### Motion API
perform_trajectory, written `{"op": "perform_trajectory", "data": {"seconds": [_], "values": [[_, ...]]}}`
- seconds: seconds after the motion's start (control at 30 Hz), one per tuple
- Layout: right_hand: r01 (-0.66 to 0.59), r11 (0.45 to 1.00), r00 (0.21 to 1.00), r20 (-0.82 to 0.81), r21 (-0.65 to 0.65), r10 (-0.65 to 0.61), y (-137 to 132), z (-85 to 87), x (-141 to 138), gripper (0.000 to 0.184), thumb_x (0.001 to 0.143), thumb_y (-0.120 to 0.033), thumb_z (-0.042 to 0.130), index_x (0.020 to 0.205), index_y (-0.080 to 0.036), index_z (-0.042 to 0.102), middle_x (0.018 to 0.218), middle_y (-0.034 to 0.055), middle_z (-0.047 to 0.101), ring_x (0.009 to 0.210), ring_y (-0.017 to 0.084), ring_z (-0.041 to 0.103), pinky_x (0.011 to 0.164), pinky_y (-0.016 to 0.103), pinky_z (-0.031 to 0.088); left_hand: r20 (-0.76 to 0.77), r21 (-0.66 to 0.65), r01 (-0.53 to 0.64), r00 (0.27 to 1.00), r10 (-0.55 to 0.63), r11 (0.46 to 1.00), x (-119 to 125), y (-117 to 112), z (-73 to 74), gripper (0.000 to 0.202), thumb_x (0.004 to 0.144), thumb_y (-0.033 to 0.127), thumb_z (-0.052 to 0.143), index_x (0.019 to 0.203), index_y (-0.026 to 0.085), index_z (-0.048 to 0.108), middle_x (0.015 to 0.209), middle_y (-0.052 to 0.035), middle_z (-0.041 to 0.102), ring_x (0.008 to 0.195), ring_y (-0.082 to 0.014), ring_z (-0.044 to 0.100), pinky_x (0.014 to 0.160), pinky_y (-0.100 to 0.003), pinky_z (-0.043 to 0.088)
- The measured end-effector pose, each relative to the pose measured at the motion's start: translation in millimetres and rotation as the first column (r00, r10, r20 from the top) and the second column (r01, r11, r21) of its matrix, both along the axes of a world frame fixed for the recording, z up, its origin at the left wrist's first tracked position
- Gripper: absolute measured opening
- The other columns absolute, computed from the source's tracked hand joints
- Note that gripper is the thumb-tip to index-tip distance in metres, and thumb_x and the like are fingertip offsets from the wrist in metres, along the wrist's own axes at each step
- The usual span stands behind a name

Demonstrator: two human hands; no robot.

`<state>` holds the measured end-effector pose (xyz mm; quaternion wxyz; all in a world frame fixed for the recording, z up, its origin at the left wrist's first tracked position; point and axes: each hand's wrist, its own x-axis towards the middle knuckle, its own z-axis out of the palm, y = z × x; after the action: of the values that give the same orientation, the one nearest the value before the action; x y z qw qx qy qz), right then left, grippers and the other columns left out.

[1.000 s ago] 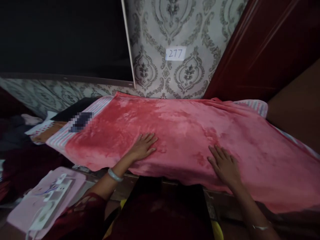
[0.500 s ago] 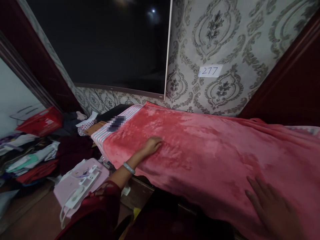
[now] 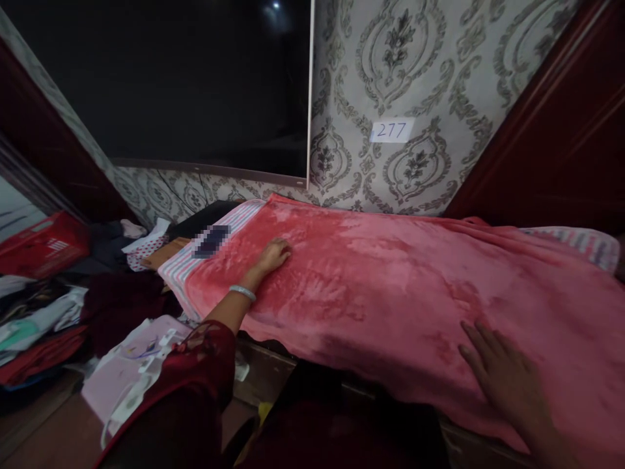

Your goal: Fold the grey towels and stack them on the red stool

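Note:
A plush blanket [image 3: 390, 280], pink with mottled red patches, lies spread over a long low piece of furniture and hangs over its front edge. On its left part rests my left hand [image 3: 275, 255], fingers loosely bent and nothing visible gripped. My right hand [image 3: 502, 371] lies on the nearer right part, palm down with fingers spread. At the left end shows a striped cloth edge [image 3: 183, 267], and stripes also show at the far right. A dark, pixelated rectangular thing [image 3: 211, 241] sits beside the red area on the left end.
Behind the blanket are a large black television [image 3: 195, 85] and a patterned wall with a paper marked 277 [image 3: 392, 130]. Piled clothes [image 3: 43, 326] and a red bag [image 3: 53, 244] are at left. A pink box [image 3: 117, 384] with a white power strip stands nearby.
My view has turned slightly, shifting the scene left. My left hand has slid a little farther away across the blanket. More of my right hand and wrist shows, its fingers still spread.

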<state>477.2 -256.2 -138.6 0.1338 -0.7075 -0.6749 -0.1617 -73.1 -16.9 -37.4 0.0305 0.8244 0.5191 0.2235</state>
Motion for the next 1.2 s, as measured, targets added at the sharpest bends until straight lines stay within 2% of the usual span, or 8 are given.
{"op": "perform_trajectory", "data": {"seconds": [0.17, 0.37, 0.7, 0.83, 0.93, 1.1, 1.2], "values": [[0.003, 1.000, 1.000, -0.004, 0.008, -0.003, 0, 8.7, -6, 0.070, 0.100, -0.053, 0.015, 0.148, -0.020, 0.055, 0.155, 0.0111, 0.049, 0.140, 0.036, 0.046, 0.108, 0.058, 0.043, 0.004, -0.003, 0.021, 1.000, -0.021, 1.000, 13, 5, -8.5, 0.014, 0.084, 0.018, 0.060, 0.095, 0.019, 0.069, 0.106, -0.0099, 0.069, 0.105, -0.0241, 0.062, 0.101, -0.040, 0.048], [0.003, 1.000, 1.000, -0.024, 0.003, -0.003, -1, 7.7, -3, 0.068, 0.098, -0.052, 0.020, 0.150, -0.022, 0.053, 0.156, 0.0110, 0.047, 0.141, 0.035, 0.045, 0.110, 0.059, 0.041, 0.005, -0.007, -0.006, 1.000, 0.006, 1.000, 16, 2, -11.5, 0.013, 0.086, 0.013, 0.053, 0.086, 0.019, 0.066, 0.101, -0.0104, 0.067, 0.104, -0.0242, 0.059, 0.099, -0.041, 0.046], [0.021, 1.000, 0.997, -0.079, -0.020, -0.023, -1, 9.3, -3, 0.067, 0.096, -0.053, 0.022, 0.150, -0.026, 0.051, 0.155, 0.0093, 0.050, 0.141, 0.036, 0.045, 0.110, 0.062, 0.040, 0.047, 0.008, -0.067, 0.997, 0.067, 0.998, 25, 6, -4.1, 0.013, 0.089, 0.014, 0.049, 0.085, 0.020, 0.061, 0.097, -0.0092, 0.068, 0.097, -0.0226, 0.060, 0.092, -0.035, 0.047], [-0.001, 0.999, 0.997, -0.071, -0.054, -0.003, -4, 15.8, -4, 0.069, 0.098, -0.053, 0.021, 0.152, -0.022, 0.049, 0.156, 0.0141, 0.047, 0.143, 0.038, 0.041, 0.110, 0.061, 0.039, 0.065, -0.008, -0.102, 0.993, 0.103, 0.995, 30, 9, -3.8, 0.017, 0.092, 0.014, 0.044, 0.091, 0.017, 0.061, 0.100, -0.0110, 0.067, 0.097, -0.0233, 0.059, 0.091, -0.035, 0.046], [-0.015, 0.998, 0.997, -0.077, -0.055, 0.010, -6, 15.2, -1, 0.070, 0.098, -0.054, 0.021, 0.152, -0.019, 0.049, 0.157, 0.0142, 0.045, 0.144, 0.038, 0.039, 0.111, 0.061, 0.039, 0.064, -0.026, -0.095, 0.993, 0.097, 0.995, 32, 12, -1.3, 0.020, 0.094, 0.015, 0.041, 0.096, 0.017, 0.061, 0.102, -0.0104, 0.067, 0.097, -0.0229, 0.059, 0.093, -0.035, 0.045], [-0.028, 0.998, 0.990, -0.142, -0.052, 0.020, 1, 7.6, 15, 0.065, 0.096, -0.054, 0.028, 0.148, -0.024, 0.054, 0.154, 0.0103, 0.050, 0.143, 0.036, 0.042, 0.112, 0.061, 0.039, 0.038, -0.041, -0.077, 0.996, 0.079, 0.996, 33, 15, 10.1, 0.020, 0.095, 0.018, 0.042, 0.098, 0.017, 0.062, 0.106, -0.0098, 0.068, 0.102, -0.0231, 0.059, 0.096, -0.034, 0.043], [-0.077, 0.997, 0.977, -0.198, -0.018, 0.072, 13, 15.1, 15, 0.064, 0.095, -0.055, 0.034, 0.139, -0.018, 0.062, 0.144, 0.0164, 0.059, 0.137, 0.036, 0.050, 0.112, 0.058, 0.042, 0.032, -0.047, -0.094, 0.995, 0.095, 0.994, 34, 16, 19.2, 0.024, 0.099, 0.022, 0.039, 0.098, 0.017, 0.063, 0.107, -0.0107, 0.069, 0.101, -0.0231, 0.061, 0.094, -0.033, 0.044]]}}
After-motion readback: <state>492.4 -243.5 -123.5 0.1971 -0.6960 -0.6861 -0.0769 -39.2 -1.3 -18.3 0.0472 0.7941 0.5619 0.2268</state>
